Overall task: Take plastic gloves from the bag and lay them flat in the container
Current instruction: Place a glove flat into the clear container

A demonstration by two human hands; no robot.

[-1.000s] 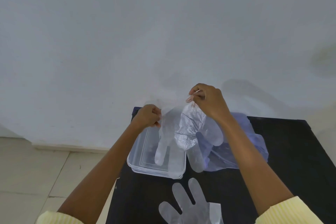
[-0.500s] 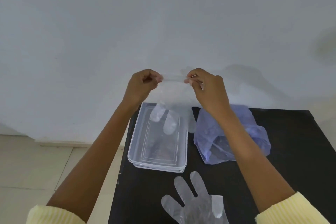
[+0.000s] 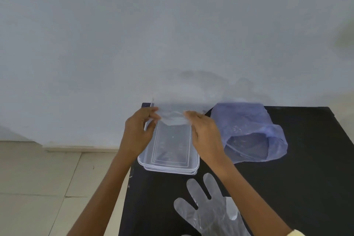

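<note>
A clear plastic glove (image 3: 173,116) is stretched between my two hands over the far end of the clear rectangular container (image 3: 168,167). My left hand (image 3: 138,134) pinches its left edge and my right hand (image 3: 206,136) pinches its right edge. The glove's lower part lies inside the container, faint against the clear plastic. A bluish plastic bag (image 3: 249,132) lies open on the black table to the right of the container. Another clear glove (image 3: 208,210) lies flat on the table near the front edge, fingers pointing away from me.
The black table (image 3: 306,188) stands against a pale wall (image 3: 172,34). Its left edge runs just left of the container, with tiled floor (image 3: 47,188) below. Bare table surface extends to the right of the bag.
Both hands came down from chest height with the glove, lowering it from hanging above the container into the container's far end. The view tilted down slightly.
</note>
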